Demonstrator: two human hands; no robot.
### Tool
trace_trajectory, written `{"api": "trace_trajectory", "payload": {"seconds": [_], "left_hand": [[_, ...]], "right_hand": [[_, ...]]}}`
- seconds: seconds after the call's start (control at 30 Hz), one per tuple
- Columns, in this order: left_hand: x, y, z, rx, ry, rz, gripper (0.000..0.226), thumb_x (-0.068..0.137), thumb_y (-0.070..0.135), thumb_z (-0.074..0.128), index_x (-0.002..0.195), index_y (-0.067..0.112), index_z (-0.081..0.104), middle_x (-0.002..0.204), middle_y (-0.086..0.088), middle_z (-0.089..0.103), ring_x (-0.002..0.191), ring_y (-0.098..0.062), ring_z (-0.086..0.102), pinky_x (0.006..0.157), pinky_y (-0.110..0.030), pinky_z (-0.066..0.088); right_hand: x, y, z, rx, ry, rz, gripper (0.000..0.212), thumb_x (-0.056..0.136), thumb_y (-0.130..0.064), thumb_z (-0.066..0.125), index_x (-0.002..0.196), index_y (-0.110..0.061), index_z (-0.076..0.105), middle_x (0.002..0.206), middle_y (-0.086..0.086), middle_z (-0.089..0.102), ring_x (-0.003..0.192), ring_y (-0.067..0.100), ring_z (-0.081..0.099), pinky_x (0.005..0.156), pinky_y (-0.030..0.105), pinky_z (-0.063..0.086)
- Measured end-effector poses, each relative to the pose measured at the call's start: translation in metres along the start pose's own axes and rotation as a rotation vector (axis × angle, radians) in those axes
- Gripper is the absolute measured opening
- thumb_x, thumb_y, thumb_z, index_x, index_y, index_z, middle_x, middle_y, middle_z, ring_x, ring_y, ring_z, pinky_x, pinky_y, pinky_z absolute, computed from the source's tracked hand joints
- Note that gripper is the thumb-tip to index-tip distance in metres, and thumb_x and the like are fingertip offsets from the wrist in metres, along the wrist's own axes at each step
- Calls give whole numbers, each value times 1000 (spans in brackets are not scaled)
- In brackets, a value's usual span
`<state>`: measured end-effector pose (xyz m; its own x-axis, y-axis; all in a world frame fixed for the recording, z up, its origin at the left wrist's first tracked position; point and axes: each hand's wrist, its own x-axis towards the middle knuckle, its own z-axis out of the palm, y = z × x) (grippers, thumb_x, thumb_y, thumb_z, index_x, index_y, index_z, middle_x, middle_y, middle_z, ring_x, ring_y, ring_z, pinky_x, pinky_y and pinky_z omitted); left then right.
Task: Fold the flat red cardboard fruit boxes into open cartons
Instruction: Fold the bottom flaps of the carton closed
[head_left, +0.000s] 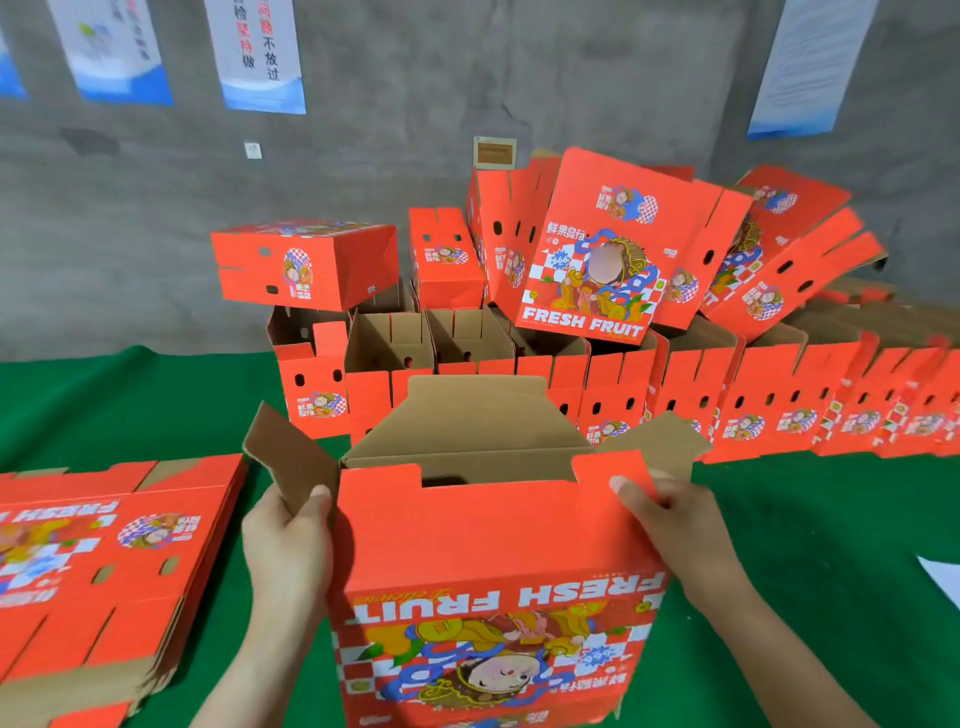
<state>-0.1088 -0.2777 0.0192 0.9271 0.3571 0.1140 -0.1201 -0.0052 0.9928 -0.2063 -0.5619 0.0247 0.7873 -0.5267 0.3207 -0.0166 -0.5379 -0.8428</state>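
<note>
Carton mid-assembly, head-camera view. I hold the red printed cardboard fruit box (493, 545) upright at the near side of the green-covered bench (805, 545). It stands as a rectangular sleeve rather than flat, its print upside down towards me. Whether its lower end rests on the bench I cannot tell.

My left hand (288, 543) grips the box's left corner, thumb laid on the brown left side flap (283, 457), which splays outward. My right hand (680, 530) grips the opposite corner, thumb pressed on the red front panel, fingers hidden behind. A grip on both corners squares the sleeve and leaves the upper flaps free. The brown rear flap (478, 410) leans up and back, and the right side flap (660, 436) splays outward.

I judge the next step to be tucking the side flaps inward — the notched front tabs look made to lock them.

A stack of flat red boxes (104, 561) lies just to the left, within reach as supply. Finished open cartons (675, 395) stand in a row at the back, with a loose pile of folded boxes (597, 249) on top — well apart from the working area.
</note>
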Motion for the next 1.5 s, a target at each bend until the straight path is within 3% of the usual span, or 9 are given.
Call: {"api": "trace_trajectory", "payload": {"seconds": [0.13, 0.23, 0.33, 0.57, 0.8, 0.97, 1.1, 1.2, 1.5], "left_hand": [[0, 5, 0, 18, 18, 24, 27, 90, 3, 54, 66, 16, 55, 63, 1, 55, 61, -20, 46, 58, -33, 35], [-3, 11, -1, 119, -159, 111, 25, 82, -3, 63, 95, 18, 66, 87, 0, 66, 82, -20, 56, 71, -35, 46], [-3, 17, -5, 273, -476, 150, 93, 68, -12, 73, 147, 21, 34, 138, 5, 49, 124, -13, 49, 109, -40, 37], [-6, 25, -4, 620, -564, 541, 101, 68, 2, 80, 140, 44, 23, 157, -7, 18, 146, -22, 14, 118, -43, 17], [1, 27, 7, 942, -709, 460, 33, 87, 43, 62, 115, 55, 50, 160, 3, -8, 146, -18, -15, 118, -47, 1], [14, 31, 20, 845, -649, 506, 27, 86, 20, 66, 112, 30, 65, 138, -6, 33, 132, -28, 35, 113, -41, 25], [27, 34, 25, 931, -720, 487, 92, 78, 15, 72, 147, 43, 17, 154, 0, 9, 135, -35, 26, 112, -43, 27], [31, 31, 29, 961, -742, 513, 103, 78, 16, 71, 148, 44, 1, 155, 8, 8, 136, -33, 22, 112, -43, 23], [23, 29, 25, 545, -662, 671, 82, 67, -8, 75, 117, 48, 42, 107, 6, 52, 99, -9, 52, 86, -16, 36]], "right_hand": [[4, 0, -1, -82, -2, -14, 44, 85, -15, 68, 44, -28, 59, 126, -12, 56, 109, 15, 57, 87, 31, 43], [7, 4, 1, -169, -29, -2, 20, 83, -13, 70, 102, -15, 72, 145, -3, 44, 131, 15, 43, 104, 23, 30], [7, 5, 4, -243, -7, -67, 60, 81, -9, 71, 136, -3, 49, 148, 2, 41, 136, 15, 36, 100, 8, 16], [1, 1, 3, -302, -13, -173, 55, 75, -3, 75, 127, -9, 58, 142, 3, 47, 132, 15, 41, 98, 4, 17], [1, -1, 1, -317, -2, -300, 52, 74, 0, 75, 123, -6, 60, 141, 6, 48, 134, 21, 40, 111, 22, 22], [4, -4, -1, -346, -58, -396, 61, 76, -4, 75, 132, -14, 53, 149, -5, 36, 144, 23, 26, 121, 38, 12], [2, -10, -3, -238, -162, -551, 83, 76, 3, 72, 139, -38, 35, 153, -22, 25, 144, 2, 20, 117, 19, 14], [0, -11, -5, -191, -202, -569, 86, 80, -1, 67, 135, -56, 31, 143, -31, 38, 136, -6, 33, 110, 13, 27], [2, 2, 5, -84, 37, -516, 35, 77, 4, 72, 77, -29, 60, 78, -14, 65, 71, 4, 64, 66, 10, 46]]}}
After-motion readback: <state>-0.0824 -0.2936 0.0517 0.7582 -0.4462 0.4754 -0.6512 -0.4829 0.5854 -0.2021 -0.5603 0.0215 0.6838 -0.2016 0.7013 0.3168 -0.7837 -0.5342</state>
